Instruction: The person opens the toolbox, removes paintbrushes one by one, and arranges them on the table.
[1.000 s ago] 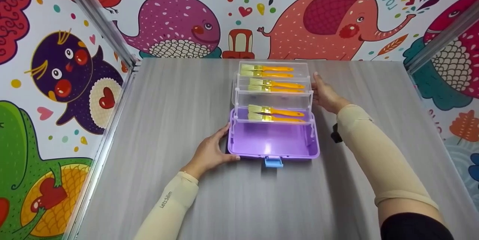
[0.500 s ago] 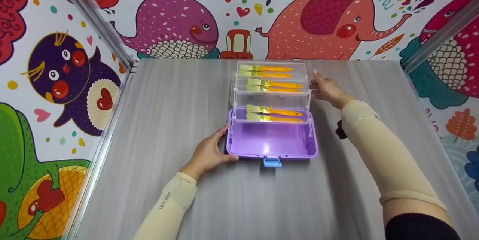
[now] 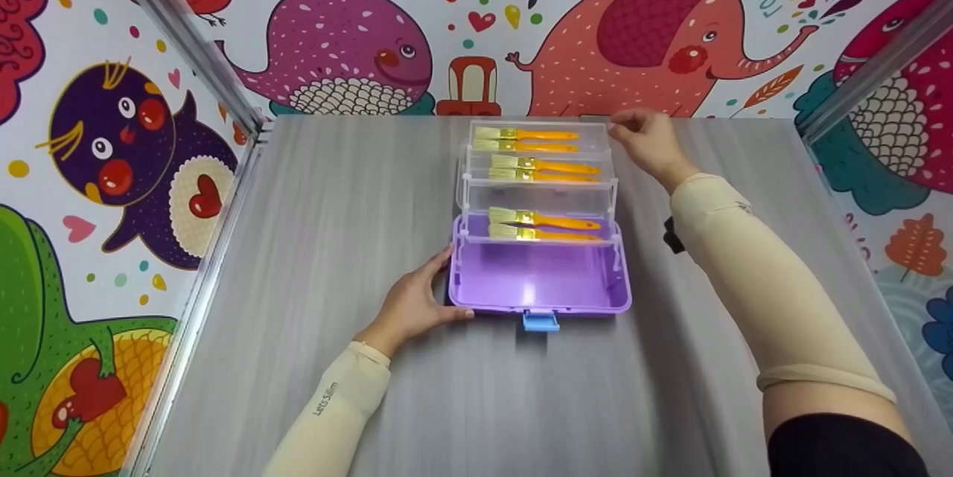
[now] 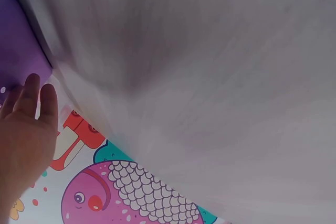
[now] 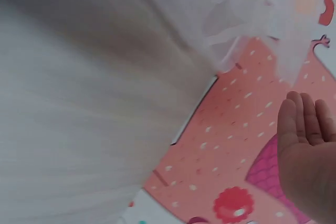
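Observation:
A purple toolbox (image 3: 532, 276) stands open on the table, its clear trays (image 3: 540, 194) raised in steps behind the bare purple bottom. Across three levels lie flat paintbrushes (image 3: 543, 222) with orange handles and pale bristles, in pairs. A blue latch (image 3: 541, 321) hangs from the front edge. My left hand (image 3: 413, 306) holds the left front corner, thumb at the front and fingers along the side; in the left wrist view these fingers (image 4: 31, 98) meet the purple wall. My right hand (image 3: 651, 146) is beside the top tray's right edge, fingers extended; whether it touches is unclear.
The grey wood-grain table (image 3: 342, 194) runs back to a wall printed with cartoon animals (image 3: 618, 45). Metal posts stand at the left (image 3: 179, 38) and right (image 3: 878, 68) corners. A black strap piece (image 3: 673, 236) shows under my right wrist.
My right hand has moved up and away from me, from the middle trays' right side to the top tray's far right corner. The left hand and toolbox stay put.

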Action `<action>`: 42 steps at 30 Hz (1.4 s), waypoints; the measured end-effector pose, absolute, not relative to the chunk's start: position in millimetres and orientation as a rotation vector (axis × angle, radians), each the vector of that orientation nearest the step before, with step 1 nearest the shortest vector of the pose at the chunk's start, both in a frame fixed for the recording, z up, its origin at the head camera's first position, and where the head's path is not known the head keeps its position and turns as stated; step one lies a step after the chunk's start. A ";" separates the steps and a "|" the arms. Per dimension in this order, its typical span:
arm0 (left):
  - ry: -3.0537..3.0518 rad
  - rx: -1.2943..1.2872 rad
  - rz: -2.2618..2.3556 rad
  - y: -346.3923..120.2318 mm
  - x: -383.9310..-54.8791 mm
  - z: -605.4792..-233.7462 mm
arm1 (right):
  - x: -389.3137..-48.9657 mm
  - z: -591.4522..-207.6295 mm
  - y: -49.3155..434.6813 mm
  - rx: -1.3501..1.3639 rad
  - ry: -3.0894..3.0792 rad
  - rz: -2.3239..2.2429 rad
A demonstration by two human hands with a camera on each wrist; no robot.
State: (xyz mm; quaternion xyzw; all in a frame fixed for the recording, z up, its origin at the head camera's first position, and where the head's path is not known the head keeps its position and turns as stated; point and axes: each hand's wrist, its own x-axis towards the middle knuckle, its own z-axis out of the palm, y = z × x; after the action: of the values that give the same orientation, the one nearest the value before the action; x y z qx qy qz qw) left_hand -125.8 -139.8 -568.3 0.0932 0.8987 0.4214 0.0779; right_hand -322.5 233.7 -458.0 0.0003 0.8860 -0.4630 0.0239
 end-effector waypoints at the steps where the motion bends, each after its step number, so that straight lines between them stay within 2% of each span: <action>1: 2.693 0.280 1.260 -140.1 -125.8 -568.4 | -323.7 -455.6 229.2 -0.026 2.755 -1.408; 7: 2.709 0.292 1.240 -141.3 -125.8 -568.5 | -329.8 -443.2 202.7 -0.168 2.777 -1.192; 11: 2.705 0.293 1.240 -141.4 -125.8 -568.1 | -333.4 -438.2 187.8 -0.353 2.802 -0.984; 19: 2.703 0.300 1.242 -140.9 -125.5 -566.9 | -338.3 -440.4 172.6 -0.620 2.870 -0.603; 28: 2.701 0.304 1.247 -142.4 -124.5 -566.2 | -346.9 -445.0 164.6 -0.522 2.846 -0.590; 42: 2.703 0.320 1.235 -141.6 -125.9 -567.0 | -350.6 -451.5 158.2 -0.524 2.915 -0.444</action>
State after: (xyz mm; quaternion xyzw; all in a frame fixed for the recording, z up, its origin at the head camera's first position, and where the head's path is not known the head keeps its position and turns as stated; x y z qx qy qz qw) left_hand -125.9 -141.6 -567.0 0.1068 0.9017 0.4119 0.0763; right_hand -350.6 158.2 -451.5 -0.1744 0.9708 -0.1478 0.0733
